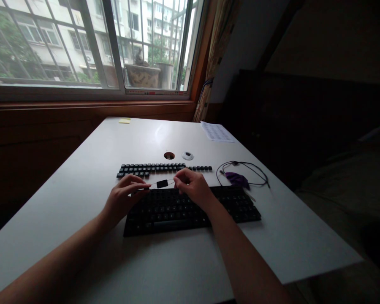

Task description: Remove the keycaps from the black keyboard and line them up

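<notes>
A small wire keycap puller (162, 184), with a flat black middle and thin wires at both ends, is stretched between my two hands above the keyboard's back edge. My left hand (126, 195) pinches the wire at its left end. On the other side, my right hand (192, 185) has its fingers closed round the right wire. Below them lies a black keyboard (177, 212), its upper rows partly without keycaps and partly hidden by my hands. Behind it, loose black keycaps (152, 167) stand in rows on the white table.
To the right, a coiled black cable (256, 165) lies with a purple cloth (237, 179). A printed paper (218, 132) and a yellow sticky note (124, 121) are near the far edge. The table (82, 177) has a round hole (169, 156) beside a white cover (188, 156).
</notes>
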`<state>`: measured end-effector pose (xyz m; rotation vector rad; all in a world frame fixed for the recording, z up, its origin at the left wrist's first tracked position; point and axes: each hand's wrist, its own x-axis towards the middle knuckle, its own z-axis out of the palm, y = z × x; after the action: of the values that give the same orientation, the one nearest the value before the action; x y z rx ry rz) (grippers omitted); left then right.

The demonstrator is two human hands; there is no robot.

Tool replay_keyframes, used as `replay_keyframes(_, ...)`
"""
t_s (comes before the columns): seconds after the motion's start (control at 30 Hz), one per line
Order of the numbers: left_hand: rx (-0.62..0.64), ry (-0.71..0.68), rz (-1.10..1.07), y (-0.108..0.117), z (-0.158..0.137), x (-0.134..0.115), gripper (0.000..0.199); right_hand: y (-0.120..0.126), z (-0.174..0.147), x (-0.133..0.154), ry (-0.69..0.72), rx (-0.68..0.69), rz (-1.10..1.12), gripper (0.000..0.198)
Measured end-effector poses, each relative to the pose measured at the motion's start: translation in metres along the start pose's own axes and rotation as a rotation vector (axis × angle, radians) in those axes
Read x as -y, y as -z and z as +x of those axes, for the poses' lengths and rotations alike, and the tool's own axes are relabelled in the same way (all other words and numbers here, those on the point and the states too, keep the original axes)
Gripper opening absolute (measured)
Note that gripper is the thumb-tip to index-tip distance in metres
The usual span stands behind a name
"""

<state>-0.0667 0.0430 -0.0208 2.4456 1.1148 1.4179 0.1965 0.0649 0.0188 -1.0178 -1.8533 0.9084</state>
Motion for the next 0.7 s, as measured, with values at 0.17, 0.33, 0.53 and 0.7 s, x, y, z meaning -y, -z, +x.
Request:
replay_keyframes(0.17,0.017,-0.096,0.137,0.001,-0.005,0.004,0.025,-0.004,0.0,-0.001,-0.031,-0.009,0.03,0.012)
replay_keyframes(0.33,-0.001,-0.009,0.082,0.003,-0.005,-0.002,0.023,-0.006,0.002,-0.003,-0.094,-0.028,0.108,0.014)
replay_keyframes(0.53,-0.032,0.083,0.029,0.003,-0.001,-0.009,0.016,-0.008,0.002,-0.003,-0.087,-0.033,0.146,0.016)
replay_keyframes(0.7,-0.04,0.137,-0.021,0.002,0.001,-0.01,0.011,-0.011,0.001,-0.001,-0.079,-0.011,0.137,0.015)
